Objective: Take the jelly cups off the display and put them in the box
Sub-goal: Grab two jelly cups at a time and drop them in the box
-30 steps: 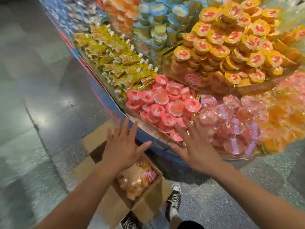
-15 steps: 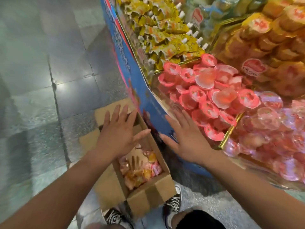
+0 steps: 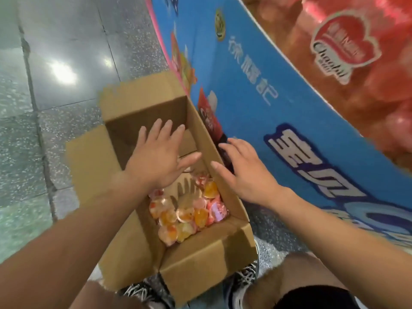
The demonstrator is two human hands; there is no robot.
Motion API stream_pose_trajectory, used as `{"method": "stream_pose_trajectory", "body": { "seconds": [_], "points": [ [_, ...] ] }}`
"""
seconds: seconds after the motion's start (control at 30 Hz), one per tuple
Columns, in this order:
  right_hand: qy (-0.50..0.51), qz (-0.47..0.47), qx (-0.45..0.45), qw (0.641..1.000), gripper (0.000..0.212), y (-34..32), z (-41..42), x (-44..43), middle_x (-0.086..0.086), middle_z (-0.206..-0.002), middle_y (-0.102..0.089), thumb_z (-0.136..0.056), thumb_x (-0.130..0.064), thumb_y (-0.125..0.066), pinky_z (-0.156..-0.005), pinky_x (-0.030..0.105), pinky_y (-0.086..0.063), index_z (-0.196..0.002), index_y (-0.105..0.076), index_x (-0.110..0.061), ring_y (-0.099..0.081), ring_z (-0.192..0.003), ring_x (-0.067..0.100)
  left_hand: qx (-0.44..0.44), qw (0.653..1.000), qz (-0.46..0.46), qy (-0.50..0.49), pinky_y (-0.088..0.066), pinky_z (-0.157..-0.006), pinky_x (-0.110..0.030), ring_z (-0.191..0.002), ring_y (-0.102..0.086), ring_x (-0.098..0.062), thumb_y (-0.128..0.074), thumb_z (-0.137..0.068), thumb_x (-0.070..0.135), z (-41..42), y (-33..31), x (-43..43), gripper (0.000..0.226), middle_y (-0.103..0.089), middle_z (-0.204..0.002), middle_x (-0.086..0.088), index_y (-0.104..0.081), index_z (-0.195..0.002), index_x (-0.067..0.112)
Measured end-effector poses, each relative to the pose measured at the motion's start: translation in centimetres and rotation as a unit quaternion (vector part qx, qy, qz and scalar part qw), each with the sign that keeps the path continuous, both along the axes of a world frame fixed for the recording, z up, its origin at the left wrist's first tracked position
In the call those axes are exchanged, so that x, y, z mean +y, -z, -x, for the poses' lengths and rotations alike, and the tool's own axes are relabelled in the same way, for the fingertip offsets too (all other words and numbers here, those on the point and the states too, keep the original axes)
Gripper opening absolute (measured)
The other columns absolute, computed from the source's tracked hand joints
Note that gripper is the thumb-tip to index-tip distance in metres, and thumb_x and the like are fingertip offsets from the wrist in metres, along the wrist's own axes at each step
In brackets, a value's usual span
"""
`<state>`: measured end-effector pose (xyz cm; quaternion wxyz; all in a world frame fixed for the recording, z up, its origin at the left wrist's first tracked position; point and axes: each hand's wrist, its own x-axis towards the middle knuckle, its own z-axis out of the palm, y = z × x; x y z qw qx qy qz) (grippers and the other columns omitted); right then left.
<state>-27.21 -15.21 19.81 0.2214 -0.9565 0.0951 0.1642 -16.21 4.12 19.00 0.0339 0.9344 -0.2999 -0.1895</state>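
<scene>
cardboard box (image 3: 200,262) sits beside the display (image 3: 256,70) for quick drops, we reckon; our left hand (image 3: 160,161) and right hand (image 3: 245,175) hover spread, empty.

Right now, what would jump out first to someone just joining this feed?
Two spread hands mid-frame: the left hand over the open cardboard box on the floor, the right hand above its right wall. Inside the box's near end lies a heap of orange and pink jelly cups. Along the right runs the blue-fronted display, with blurred red goods on top.

Empty hands (image 3: 160,162) over box (image 3: 200,259)
</scene>
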Motion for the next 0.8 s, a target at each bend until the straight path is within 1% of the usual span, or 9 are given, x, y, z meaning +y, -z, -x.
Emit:
{"method": "stream_pose_trajectory", "body": {
  "seconds": [0.1,0.17,0.27,0.33,0.47,0.53,0.6,0.7,0.8],
  "points": [
    [-0.019,0.005,0.008,1.000,0.063,4.2,-0.4,0.2,0.007,-0.160,-0.030,-0.102,-0.056,-0.040,-0.124,0.041,-0.018,-0.152,-0.037,-0.017,-0.017,-0.151,0.024,0.014,1.000,-0.005,-0.004,-0.003,-0.123,-0.052,-0.154,-0.001,-0.028,-0.016,-0.091,0.077,-0.3,4.6,0.3,0.086,-0.011,-0.167,-0.008,-0.012,-0.159,0.024],
    [-0.044,0.012,0.003,0.999,0.062,7.0,-0.9,0.1,0.009,-0.155,-0.038,-0.101,-0.054,-0.043,-0.121,0.038,-0.022,-0.149,-0.040,-0.014,-0.027,-0.146,0.025,0.019,1.000,-0.015,0.003,-0.004,-0.123,-0.052,-0.154,0.000,-0.028,-0.016,-0.092,0.076,-0.8,7.6,0.3,0.085,-0.010,-0.167,-0.008,-0.010,-0.159,0.024],
    [-0.068,0.014,0.014,0.997,0.059,10.9,-1.6,-0.3,0.010,-0.142,-0.052,-0.100,-0.055,-0.044,-0.113,0.040,-0.036,-0.142,-0.046,-0.014,-0.044,-0.134,0.029,0.023,0.999,-0.024,0.030,-0.005,-0.123,-0.052,-0.154,-0.002,-0.029,-0.016,-0.091,0.077,-1.9,11.4,-0.2,0.087,-0.011,-0.167,-0.009,-0.009,-0.159,0.024],
    [-0.079,0.020,0.040,0.996,0.060,13.2,-2.1,-0.5,0.010,-0.137,-0.057,-0.099,-0.058,-0.042,-0.108,0.043,-0.041,-0.141,-0.047,-0.015,-0.050,-0.129,0.029,0.022,0.998,-0.020,0.052,-0.007,-0.123,-0.053,-0.154,-0.003,-0.030,-0.015,-0.090,0.077,-2.7,13.4,-0.7,0.088,-0.012,-0.166,-0.010,-0.011,-0.159,0.023],
    [-0.125,0.039,0.079,0.988,0.070,17.5,-2.7,-0.9,0.010,-0.143,-0.053,-0.097,-0.065,-0.039,-0.111,0.043,-0.040,-0.147,-0.042,-0.016,-0.048,-0.132,0.028,0.027,0.996,-0.013,0.087,-0.009,-0.123,-0.055,-0.154,-0.004,-0.030,-0.014,-0.089,0.078,-4.3,16.5,-1.7,0.089,-0.013,-0.166,-0.009,-0.012,-0.159,0.023],
    [-0.161,0.075,0.062,0.982,0.070,19.0,-2.8,-0.9,0.009,-0.142,-0.052,-0.098,-0.065,-0.037,-0.109,0.044,-0.042,-0.147,-0.042,-0.015,-0.048,-0.132,0.026,0.022,0.995,-0.017,0.100,-0.010,-0.123,-0.055,-0.154,-0.006,-0.030,-0.017,-0.091,0.076,-4.8,17.7,-2.0,0.087,-0.015,-0.166,-0.010,-0.012,-0.159,0.022],
    [-0.189,0.103,0.028,0.976,0.067,20.2,-2.8,-0.8,0.007,-0.139,-0.054,-0.099,-0.062,-0.037,-0.106,0.043,-0.045,-0.145,-0.044,-0.014,-0.049,-0.129,0.024,0.019,0.993,-0.024,0.115,-0.011,-0.123,-0.055,-0.154,-0.008,-0.030,-0.019,-0.092,0.075,-5.0,19.0,-2.2,0.086,-0.017,-0.166,-0.009,-0.012,-0.159,0.022],
    [-0.215,0.100,-0.019,0.971,0.060,21.6,-2.6,0.2,0.006,-0.130,-0.057,-0.098,-0.059,-0.038,-0.099,0.044,-0.050,-0.137,-0.049,-0.014,-0.052,-0.123,0.024,0.031,0.992,-0.022,0.120,-0.013,-0.123,-0.053,-0.153,-0.011,-0.029,-0.021,-0.092,0.074,-5.1,20.5,-1.5,0.085,-0.018,-0.165,-0.008,-0.013,-0.159,0.022],
    [-0.223,0.077,-0.002,0.972,0.059,22.9,-1.9,1.2,0.007,-0.129,-0.058,-0.096,-0.058,-0.036,-0.099,0.045,-0.050,-0.133,-0.050,-0.014,-0.052,-0.122,0.025,0.067,0.992,-0.036,0.099,-0.011,-0.124,-0.051,-0.154,-0.009,-0.027,-0.020,-0.090,0.076,-4.9,21.9,-0.1,0.086,-0.015,-0.166,-0.006,-0.011,-0.159,0.025]
  ]
}}
